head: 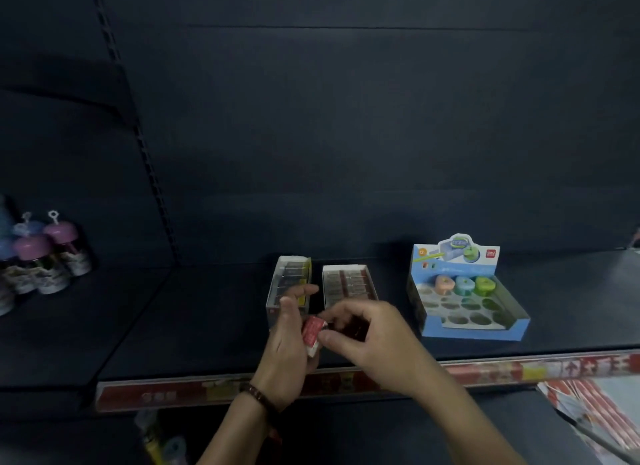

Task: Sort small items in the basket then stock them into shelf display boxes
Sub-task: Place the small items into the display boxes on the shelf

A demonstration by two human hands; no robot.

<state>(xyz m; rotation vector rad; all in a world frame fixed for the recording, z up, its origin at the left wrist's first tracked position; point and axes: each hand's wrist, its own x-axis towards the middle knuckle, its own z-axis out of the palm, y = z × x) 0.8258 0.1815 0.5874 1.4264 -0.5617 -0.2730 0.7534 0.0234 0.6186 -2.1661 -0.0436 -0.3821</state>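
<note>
The left hand [284,353] and the right hand [374,340] meet in front of the shelf [207,326], both with fingers clamped on one small red and white packet [313,332], probably to turn it the right way for stocking. Just beyond, at 12 o'clock, stand two narrow display boxes: the left box [289,281] and the right box [348,284]. At 2 o'clock sits a blue box [464,291] of sharpeners, mostly empty. The shelf is dark and the room is dim. No basket is visible.

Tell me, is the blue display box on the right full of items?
No. The blue display box holds only three items in its back row, and the other round slots are bare.
</note>
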